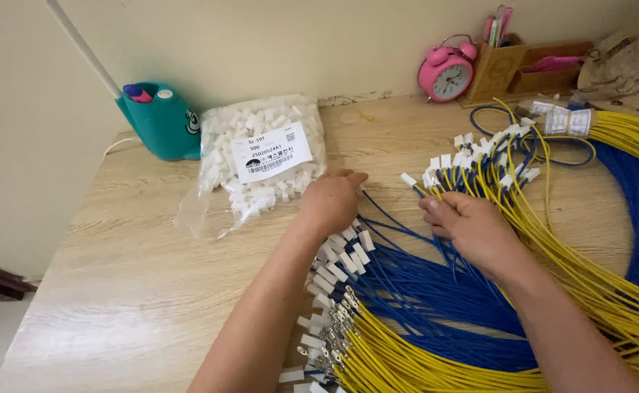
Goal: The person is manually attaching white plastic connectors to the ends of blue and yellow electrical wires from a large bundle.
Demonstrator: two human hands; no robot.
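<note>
Two bare hands working over a pale wooden table (115, 291), among bundles of blue and yellow wires. Left hand (332, 200) reaching toward the clear plastic bag of small white connector housings (261, 156), fingertips lying just beside the bag's right edge; fingers curled loosely downward, and hard to tell whether anything is pinched beneath them. Right hand (465, 225) closing thumb and fingers around a few blue wires (436, 291), gripping them near their ends. Blue wires fanning out under both hands across the table's middle. Yellow wires (589, 284) sweeping alongside them from lower centre up to the right, bare metal terminals (337, 327) showing at their near ends. White housings already fitted on wire ends (345, 255) lying just below the left hand, more of them clustering at the far ends (479, 156) beyond the right hand. Sitting at the back: a teal container (160, 120) against the wall, touching the bag's left side; a pink alarm clock (447, 73); a wooden desk organiser with pens (505, 65).
</note>
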